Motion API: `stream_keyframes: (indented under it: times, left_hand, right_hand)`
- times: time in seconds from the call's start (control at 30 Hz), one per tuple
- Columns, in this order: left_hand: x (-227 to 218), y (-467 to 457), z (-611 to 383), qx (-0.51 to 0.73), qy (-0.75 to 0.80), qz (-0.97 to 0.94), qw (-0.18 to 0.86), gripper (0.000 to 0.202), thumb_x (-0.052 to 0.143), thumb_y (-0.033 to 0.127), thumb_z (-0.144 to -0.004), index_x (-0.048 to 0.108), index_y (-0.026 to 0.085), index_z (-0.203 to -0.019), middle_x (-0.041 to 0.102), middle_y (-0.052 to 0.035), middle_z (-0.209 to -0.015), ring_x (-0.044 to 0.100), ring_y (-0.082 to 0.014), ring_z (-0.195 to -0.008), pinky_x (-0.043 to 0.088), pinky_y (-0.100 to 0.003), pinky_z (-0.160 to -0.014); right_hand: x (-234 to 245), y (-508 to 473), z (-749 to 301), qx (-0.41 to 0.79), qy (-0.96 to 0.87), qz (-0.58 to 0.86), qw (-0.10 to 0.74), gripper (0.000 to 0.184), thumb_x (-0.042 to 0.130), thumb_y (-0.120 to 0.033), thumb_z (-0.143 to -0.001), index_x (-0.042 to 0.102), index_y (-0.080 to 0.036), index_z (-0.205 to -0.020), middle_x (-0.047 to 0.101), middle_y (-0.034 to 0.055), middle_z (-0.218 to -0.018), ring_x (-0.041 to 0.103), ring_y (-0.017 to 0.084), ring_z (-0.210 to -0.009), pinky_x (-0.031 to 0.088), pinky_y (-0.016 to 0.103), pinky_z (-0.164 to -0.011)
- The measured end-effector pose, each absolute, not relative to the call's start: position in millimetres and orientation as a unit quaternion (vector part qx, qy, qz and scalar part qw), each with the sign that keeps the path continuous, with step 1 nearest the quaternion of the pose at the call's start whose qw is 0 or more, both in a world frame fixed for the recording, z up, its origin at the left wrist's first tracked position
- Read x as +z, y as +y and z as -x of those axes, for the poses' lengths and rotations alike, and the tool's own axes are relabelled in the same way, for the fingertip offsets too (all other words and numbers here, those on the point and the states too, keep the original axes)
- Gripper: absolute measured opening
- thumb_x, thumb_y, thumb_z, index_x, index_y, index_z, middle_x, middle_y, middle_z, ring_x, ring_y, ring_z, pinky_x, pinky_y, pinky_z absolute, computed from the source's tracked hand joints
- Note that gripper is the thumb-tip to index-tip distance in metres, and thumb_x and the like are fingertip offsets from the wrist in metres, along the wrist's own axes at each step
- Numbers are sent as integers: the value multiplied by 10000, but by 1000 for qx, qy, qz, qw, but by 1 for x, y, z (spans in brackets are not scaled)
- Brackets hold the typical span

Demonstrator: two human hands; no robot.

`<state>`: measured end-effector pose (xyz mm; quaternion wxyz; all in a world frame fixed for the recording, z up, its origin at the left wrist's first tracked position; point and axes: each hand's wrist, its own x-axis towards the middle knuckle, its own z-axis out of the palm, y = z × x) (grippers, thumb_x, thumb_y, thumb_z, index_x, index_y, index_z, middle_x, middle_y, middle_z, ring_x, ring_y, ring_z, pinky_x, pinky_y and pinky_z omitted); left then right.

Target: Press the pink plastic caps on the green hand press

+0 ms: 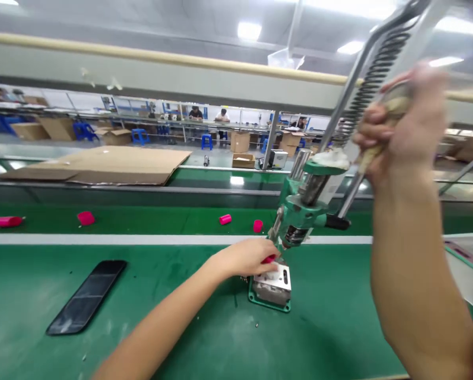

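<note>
My left hand (252, 256) is closed around a small pink cylindrical piece (268, 259), mostly covered by my fingers. It rests on the metal plate (285, 275) at the base of a green hand press (305, 214), below the press head. Raised at the right, my right hand (406, 124) is wrapped round the press's lever handle (366, 158) and is smeared by motion. A long spring (378, 74) stands beside that hand.
Several pink pieces lie on the green belt, including a pink cap (86, 218) and a longer pink tube (7, 221). At the left is a black tray-like slab (88, 298). Flattened cardboard (113, 161) lies beyond. People sit at far benches.
</note>
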<state>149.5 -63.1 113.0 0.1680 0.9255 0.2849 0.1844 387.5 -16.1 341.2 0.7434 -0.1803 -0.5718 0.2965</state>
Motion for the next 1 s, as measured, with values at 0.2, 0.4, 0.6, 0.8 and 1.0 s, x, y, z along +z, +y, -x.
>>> stream_keyframes:
  times: [0.2,0.4,0.6,0.8,1.0]
  left_hand:
    - [87,-12,-31,217,616,-756,40,318,531,335,-994,701,183,-1215,695,-135,-1222,659,-300,-1121,498,-381,-971]
    - [65,0,-37,207,585,-779,-89,482,507,277,-988,550,169,-1455,502,-192,-1531,458,-382,-1396,434,-532,-1096]
    - [69,28,-127,-17,430,-902,-44,417,553,54,-902,698,224,-1253,640,-132,-1397,520,-306,-1360,425,-434,-1105]
    - [89,35,-120,15,535,-844,-30,281,508,180,-992,656,108,-1220,724,-196,-1088,697,-327,-1017,530,-411,-862]
    - [97,-50,-132,262,383,-857,223,355,600,471,-1001,659,214,-1239,696,-91,-1261,656,-263,-1128,514,-363,-981]
  right_hand:
    - [339,-11,-381,320,-555,174,748,398,673,-593,-820,533,-226,-880,447,-11,-664,194,75,-481,126,235,-441]
    - [338,-10,-383,325,-575,177,730,465,705,-643,-800,499,-239,-901,456,-3,-688,289,94,-480,189,252,-431]
    - [338,-9,-386,318,-585,177,725,544,694,-713,-804,472,-233,-932,445,-3,-693,284,88,-477,201,249,-427]
    - [338,-6,-385,323,-590,186,716,727,673,-895,-682,443,-251,-926,412,-23,-678,266,91,-490,170,243,-420]
    - [336,-11,-382,305,-599,148,726,731,648,-893,-768,456,-209,-938,444,-43,-691,267,52,-502,219,194,-414]
